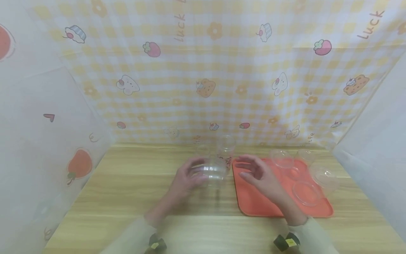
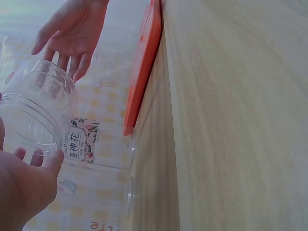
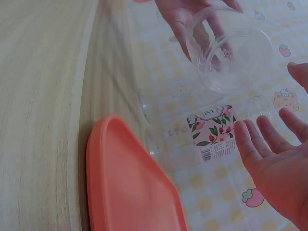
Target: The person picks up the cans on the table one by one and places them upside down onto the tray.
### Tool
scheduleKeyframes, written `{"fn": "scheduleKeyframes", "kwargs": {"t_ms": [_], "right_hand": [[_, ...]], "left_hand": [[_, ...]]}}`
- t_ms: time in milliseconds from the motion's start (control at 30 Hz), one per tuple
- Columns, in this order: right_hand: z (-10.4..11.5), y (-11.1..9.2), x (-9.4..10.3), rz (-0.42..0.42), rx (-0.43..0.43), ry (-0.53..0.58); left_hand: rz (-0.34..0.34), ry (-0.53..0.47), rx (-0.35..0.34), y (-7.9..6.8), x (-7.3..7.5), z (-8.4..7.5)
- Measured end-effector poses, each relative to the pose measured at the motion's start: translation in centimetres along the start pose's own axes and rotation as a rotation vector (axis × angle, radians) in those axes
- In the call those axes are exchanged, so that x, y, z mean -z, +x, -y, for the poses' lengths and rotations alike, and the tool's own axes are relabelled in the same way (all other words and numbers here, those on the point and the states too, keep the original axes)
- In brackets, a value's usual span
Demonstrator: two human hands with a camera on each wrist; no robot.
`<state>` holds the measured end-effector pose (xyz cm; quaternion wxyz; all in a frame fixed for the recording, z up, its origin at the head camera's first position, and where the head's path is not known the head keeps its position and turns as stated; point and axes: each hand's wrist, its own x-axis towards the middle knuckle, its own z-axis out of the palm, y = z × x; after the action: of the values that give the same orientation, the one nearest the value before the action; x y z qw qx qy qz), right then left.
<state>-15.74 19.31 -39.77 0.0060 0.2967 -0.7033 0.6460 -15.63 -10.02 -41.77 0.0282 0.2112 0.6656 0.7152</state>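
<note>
My left hand point(image 1: 190, 174) grips a clear, wide-mouthed plastic jar point(image 1: 214, 173), held raised above the table. In the left wrist view the thumb and fingers curl round the threaded neck of this jar point(image 2: 41, 106), which lies tilted with its mouth toward that hand. To the right, my right hand point(image 1: 261, 176) is apart from the jar, its fingers relaxed and spread, palm turned toward it. Behind them stands a second clear jar with a pink floral label point(image 3: 211, 127). Beside that one, a further clear jar point(image 1: 203, 150) shows faintly.
On the right of the wooden table point(image 1: 133, 183) lies an orange-red tray point(image 1: 253, 201). Several clear round pieces, such as this rimmed one point(image 1: 307, 194), lie on and around it. A yellow checked cloth point(image 1: 177, 70) hangs at the back, with white walls on both sides.
</note>
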Motion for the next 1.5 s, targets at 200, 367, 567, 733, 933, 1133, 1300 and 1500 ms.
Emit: {"fn": "scheduleKeyframes", "kwargs": {"t_ms": [200, 367, 567, 733, 933, 1133, 1300, 1500], "right_hand": [[0.0, 0.0, -0.1, 0.021, -0.001, 0.004], [-0.1, 0.1, -0.3, 0.044, 0.019, 0.052], [-0.4, 0.2, -0.8, 0.073, 0.024, 0.118], [-0.6, 0.2, -1.1, 0.098, 0.032, 0.114], [-0.8, 0.3, -1.3, 0.119, 0.047, 0.117], [-1.0, 0.4, -1.6, 0.131, 0.05, 0.12], [-0.9, 0.3, -1.8, 0.125, 0.041, 0.102], [-0.9, 0.3, -1.9, 0.123, 0.038, 0.089]], "left_hand": [[-0.002, 0.005, -0.01, 0.1, -0.4, 0.0], [-0.008, -0.005, -0.017, 0.1, -0.8, 0.0], [-0.009, -0.043, -0.019, 0.3, -1.2, 0.1], [-0.005, -0.066, 0.002, 0.2, -1.7, 0.1], [-0.004, -0.074, 0.002, 0.2, -2.1, 0.2], [0.004, -0.098, 0.019, 0.2, -2.5, 0.1], [0.008, -0.1, 0.016, 0.2, -2.7, 0.1], [0.011, -0.078, 0.018, 0.1, -2.6, -0.1]]}}
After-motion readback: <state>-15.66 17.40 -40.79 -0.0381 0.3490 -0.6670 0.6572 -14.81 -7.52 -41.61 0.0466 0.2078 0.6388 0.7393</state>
